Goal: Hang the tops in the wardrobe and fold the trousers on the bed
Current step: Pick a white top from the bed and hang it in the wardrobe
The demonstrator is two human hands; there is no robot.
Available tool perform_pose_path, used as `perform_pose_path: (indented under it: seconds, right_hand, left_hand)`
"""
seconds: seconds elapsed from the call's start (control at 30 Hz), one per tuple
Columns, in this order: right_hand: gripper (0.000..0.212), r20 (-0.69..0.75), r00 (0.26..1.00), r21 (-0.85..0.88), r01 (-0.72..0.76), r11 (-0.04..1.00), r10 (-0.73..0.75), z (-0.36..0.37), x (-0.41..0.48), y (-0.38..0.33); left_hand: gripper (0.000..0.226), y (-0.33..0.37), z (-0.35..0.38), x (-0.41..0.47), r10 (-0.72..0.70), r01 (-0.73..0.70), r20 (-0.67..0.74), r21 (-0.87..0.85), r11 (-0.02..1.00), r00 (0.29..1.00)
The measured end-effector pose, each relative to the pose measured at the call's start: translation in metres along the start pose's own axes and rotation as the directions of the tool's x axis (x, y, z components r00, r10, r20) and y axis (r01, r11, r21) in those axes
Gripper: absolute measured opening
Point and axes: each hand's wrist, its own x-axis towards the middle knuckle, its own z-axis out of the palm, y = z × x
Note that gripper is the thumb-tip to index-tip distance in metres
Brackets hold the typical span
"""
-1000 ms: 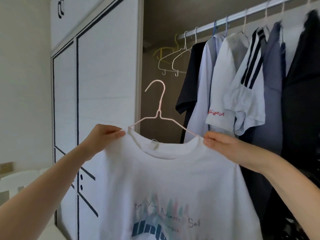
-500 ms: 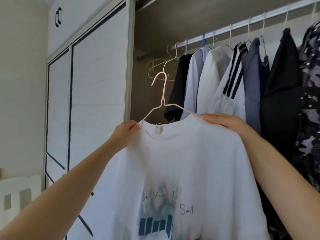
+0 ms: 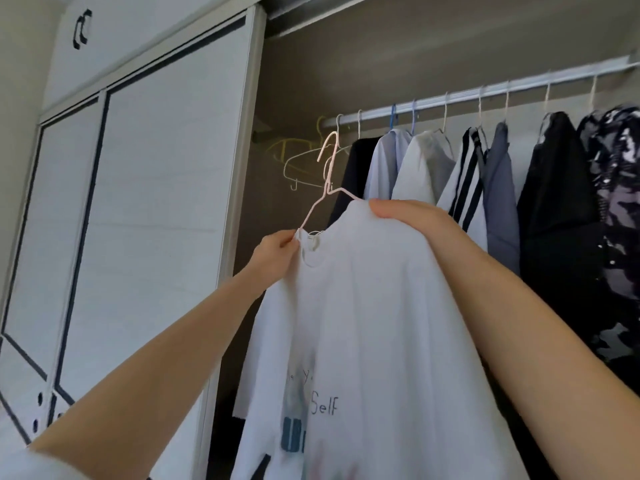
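Since the earlier frame, shirt and hanger have risen nearer the rail. Left hand pinches one shoulder over the wire and right hand grips the other, probably to keep the white T-shirt seated on the pink hanger. The hook is not yet on the rail; it sits by the empty hangers, left of the hung tops.
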Motion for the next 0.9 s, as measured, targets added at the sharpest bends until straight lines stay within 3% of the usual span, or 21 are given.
perform_pose_path:
  seconds: [0.2, 0.37, 0.53, 0.6, 0.7, 0.8, 0.9]
  right_hand:
    - [0.019, -0.059, 0.997, -0.047, 0.046, 0.998, -0.049, 0.047, 0.029, 0.005]
    - [0.013, -0.19, 0.98, -0.085, 0.036, 0.996, -0.051, 0.078, 0.061, 0.003]
    - [0.012, -0.367, 0.918, -0.23, 0.062, 0.971, -0.146, 0.09, 0.094, 0.002]
    - [0.017, -0.431, 0.891, -0.268, 0.026, 0.963, -0.144, 0.097, 0.112, 0.003]
    - [0.004, -0.466, 0.863, -0.339, 0.032, 0.94, -0.197, 0.115, 0.14, 0.004]
    - [0.017, -0.397, 0.877, -0.481, 0.052, 0.875, -0.271, 0.129, 0.161, 0.005]
    - [0.03, -0.43, 0.87, -0.523, -0.024, 0.852, -0.239, 0.135, 0.184, 0.003]
  left_hand:
    - [0.045, 0.002, 0.013, 0.053, 0.114, -0.084, 0.187, -0.159, 0.984, 0.976]
    - [0.028, 0.013, 0.023, 0.065, 0.257, -0.106, 0.31, -0.428, 0.897, 0.915]
    - [0.012, 0.03, 0.014, 0.05, 0.311, -0.054, 0.412, -0.527, 0.848, 0.856]
    - [0.015, 0.032, 0.001, 0.044, 0.311, -0.013, 0.413, -0.585, 0.811, 0.856]
    - [0.015, 0.031, -0.022, 0.038, 0.299, 0.029, 0.38, -0.658, 0.753, 0.875]
    - [0.021, 0.022, -0.039, 0.037, 0.275, 0.031, 0.334, -0.684, 0.729, 0.902]
    - [0.035, 0.005, -0.046, 0.037, 0.301, 0.015, 0.318, -0.71, 0.704, 0.899]
